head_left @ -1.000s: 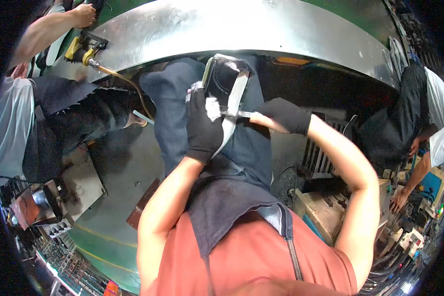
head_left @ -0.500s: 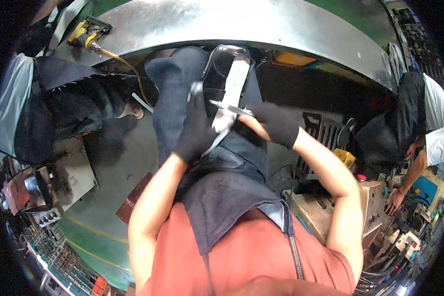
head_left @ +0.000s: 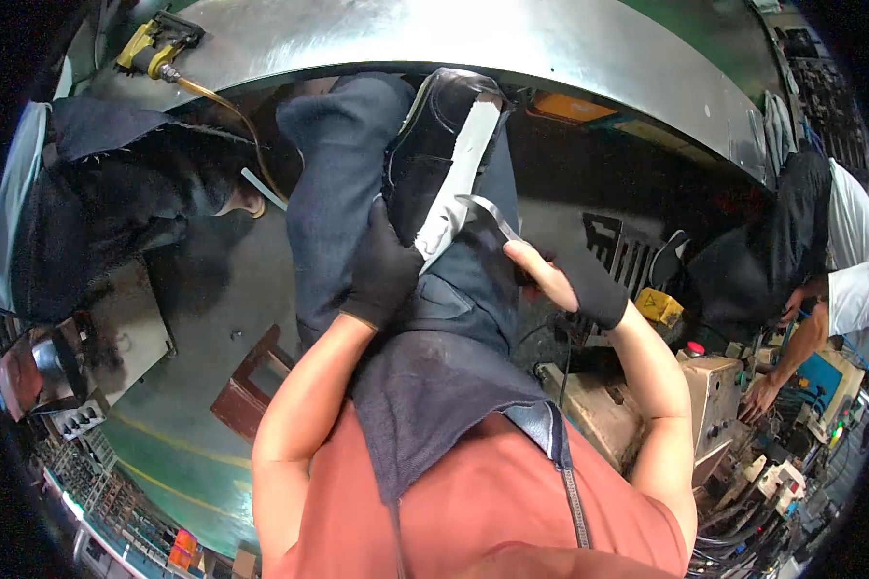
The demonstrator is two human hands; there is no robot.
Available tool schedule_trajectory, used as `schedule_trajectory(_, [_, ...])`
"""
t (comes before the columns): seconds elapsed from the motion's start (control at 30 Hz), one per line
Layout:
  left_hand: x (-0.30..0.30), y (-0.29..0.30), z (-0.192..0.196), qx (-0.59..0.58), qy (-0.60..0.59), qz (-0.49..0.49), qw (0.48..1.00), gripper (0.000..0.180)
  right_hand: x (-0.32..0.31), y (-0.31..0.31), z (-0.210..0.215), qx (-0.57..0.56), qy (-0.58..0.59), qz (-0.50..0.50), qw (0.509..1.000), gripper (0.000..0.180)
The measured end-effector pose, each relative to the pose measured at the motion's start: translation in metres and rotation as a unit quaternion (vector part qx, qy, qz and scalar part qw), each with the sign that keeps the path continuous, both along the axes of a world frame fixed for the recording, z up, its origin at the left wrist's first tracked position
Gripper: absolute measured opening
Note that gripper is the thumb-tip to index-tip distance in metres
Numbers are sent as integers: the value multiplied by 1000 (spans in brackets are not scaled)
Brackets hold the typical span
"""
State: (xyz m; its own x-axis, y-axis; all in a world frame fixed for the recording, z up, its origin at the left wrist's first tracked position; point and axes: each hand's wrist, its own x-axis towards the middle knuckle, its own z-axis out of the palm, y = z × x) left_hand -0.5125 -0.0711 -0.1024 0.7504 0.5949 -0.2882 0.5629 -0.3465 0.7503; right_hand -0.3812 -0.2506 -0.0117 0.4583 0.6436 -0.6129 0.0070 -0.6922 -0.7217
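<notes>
Centre frame: L hand [head_left: 384, 273], gloved, clamped on black shoe [head_left: 433, 145] w/ grey strip [head_left: 459, 174] over lap. R hand [head_left: 550, 280] closed on thin blade [head_left: 488, 214] touching strip.

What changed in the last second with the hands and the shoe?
The right hand slid down to the lower end of the pale sole on the black shoe, its curved blade now pulled partly clear of the edge. The gloved left hand keeps its grip on the shoe; the yellow air tool stays on the bench.
</notes>
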Motion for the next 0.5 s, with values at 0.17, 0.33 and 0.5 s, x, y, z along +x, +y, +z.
schedule_trajectory(0.17, [-15,16,-31,-123,-41,-67,989,85,-13,22,2,195,-148,50,968,29])
schedule_trajectory(0.33, [-19,14,8,22,-71,-110,991,103,-29,20,-13,16,-70,32,997,36])
schedule_trajectory(0.5, [-24,12,8,0,-80,-114,990,103,-53,20,-30,91,-99,-14,991,30])
